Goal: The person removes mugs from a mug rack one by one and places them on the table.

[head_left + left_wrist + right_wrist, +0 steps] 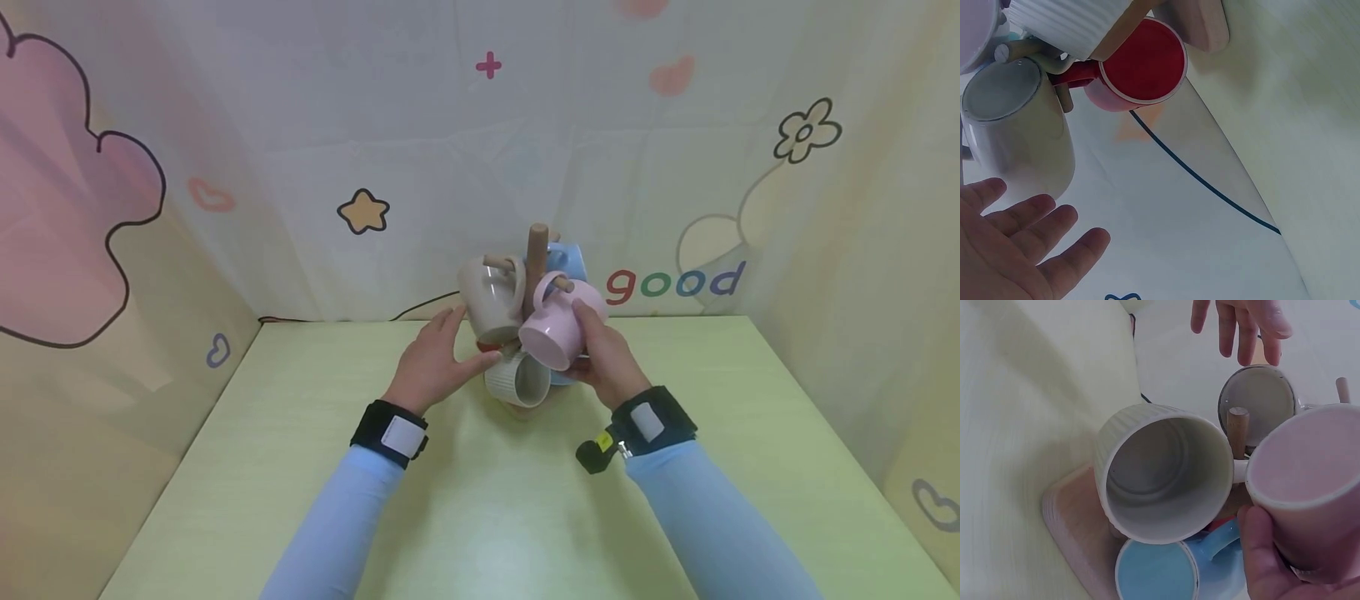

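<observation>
A wooden mug rack [537, 250] stands at the table's back, hung with several mugs. My right hand [611, 358] grips the pink mug [555, 329], whose handle loops around a peg on the rack's right side. To the left, my left hand [431, 362] has its fingers spread beside the beige mug [483, 300], holding nothing. In the left wrist view those fingers [1044, 231] overlap the beige mug's lower end. Below hangs a white ribbed mug [1163, 472], its mouth facing the right wrist camera. A red mug [1144, 62] hangs low behind.
One light blue mug [573, 262] hangs at the rack's upper back, another blue mug [1157, 572] low near the wooden base [1072, 525]. Behind the pale green table [480, 517] hangs a printed curtain [420, 125]. A dark cable [423, 306] runs along the back edge.
</observation>
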### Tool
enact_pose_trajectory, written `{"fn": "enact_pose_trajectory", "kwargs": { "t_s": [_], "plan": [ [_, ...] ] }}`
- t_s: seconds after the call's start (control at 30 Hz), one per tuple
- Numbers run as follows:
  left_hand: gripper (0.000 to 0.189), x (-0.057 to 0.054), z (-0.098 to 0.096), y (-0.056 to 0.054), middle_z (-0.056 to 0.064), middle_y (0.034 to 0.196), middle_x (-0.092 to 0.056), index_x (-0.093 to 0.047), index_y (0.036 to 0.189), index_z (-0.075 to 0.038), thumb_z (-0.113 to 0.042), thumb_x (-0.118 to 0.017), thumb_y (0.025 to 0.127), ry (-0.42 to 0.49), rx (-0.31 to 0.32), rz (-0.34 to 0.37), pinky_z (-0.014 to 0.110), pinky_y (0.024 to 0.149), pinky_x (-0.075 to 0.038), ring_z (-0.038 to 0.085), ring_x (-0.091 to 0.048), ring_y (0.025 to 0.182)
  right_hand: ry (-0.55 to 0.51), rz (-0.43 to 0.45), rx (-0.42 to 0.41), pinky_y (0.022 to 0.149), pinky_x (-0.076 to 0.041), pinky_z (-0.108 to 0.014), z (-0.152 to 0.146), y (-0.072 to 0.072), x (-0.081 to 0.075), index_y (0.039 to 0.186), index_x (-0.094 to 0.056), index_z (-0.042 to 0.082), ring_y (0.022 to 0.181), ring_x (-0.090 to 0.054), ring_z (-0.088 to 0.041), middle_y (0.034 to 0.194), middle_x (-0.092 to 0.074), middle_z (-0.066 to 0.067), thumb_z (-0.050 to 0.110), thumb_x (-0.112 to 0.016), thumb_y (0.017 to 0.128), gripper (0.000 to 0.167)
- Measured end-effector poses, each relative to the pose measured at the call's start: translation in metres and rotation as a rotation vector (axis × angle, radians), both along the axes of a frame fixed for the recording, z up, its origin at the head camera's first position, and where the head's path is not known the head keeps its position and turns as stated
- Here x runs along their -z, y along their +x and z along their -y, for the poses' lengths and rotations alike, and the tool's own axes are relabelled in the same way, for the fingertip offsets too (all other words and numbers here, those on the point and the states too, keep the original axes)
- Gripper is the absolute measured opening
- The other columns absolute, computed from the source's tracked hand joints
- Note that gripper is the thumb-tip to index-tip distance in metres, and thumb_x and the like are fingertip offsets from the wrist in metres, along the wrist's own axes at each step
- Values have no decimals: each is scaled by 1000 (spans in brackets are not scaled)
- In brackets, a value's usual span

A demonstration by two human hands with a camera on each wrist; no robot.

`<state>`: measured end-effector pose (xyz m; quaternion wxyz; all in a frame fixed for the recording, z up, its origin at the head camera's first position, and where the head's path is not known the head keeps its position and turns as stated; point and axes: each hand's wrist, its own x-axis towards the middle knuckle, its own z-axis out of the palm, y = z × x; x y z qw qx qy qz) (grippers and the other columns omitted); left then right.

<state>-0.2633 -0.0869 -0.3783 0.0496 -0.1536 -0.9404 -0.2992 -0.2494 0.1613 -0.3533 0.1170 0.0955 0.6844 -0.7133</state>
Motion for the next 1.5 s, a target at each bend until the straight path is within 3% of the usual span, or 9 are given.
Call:
{"fn": "enact_pose_trajectory", "kwargs": {
  "t_s": [0.3,0.7,1.17,1.5],
  "plan": [
    [93,-2,-1,1,14,158,-31,-26,158,-19,-62,-67,86,6,5,9,58,106,-36,36,-36,141,28,-58,10,101,-46,-40,-6,7,-9,156,-17,18,120,-51,-33,148,-37,-13,71,-42,93,87],
    [93,-3,-3,4,13,159,-30,-24,158,-20,-63,-66,86,17,8,16,59,107,-35,36,-35,141,49,-92,39,103,-45,-42,-13,16,-18,157,-17,20,124,-51,-34,150,-37,-10,69,-42,94,83],
    [93,-8,-6,13,11,158,-32,-24,158,-19,-63,-65,87,21,10,-11,54,108,-35,32,-36,141,111,-174,88,102,-45,-47,-14,33,-10,155,-18,15,125,-49,-35,150,-38,-10,63,-46,96,81],
    [93,-15,-7,18,12,158,-31,-24,158,-17,-65,-62,88,15,17,-12,54,109,-34,32,-34,142,153,-155,102,102,-44,-49,-9,49,3,155,-17,10,125,-48,-36,150,-36,-15,58,-50,97,82]
  ]
}}
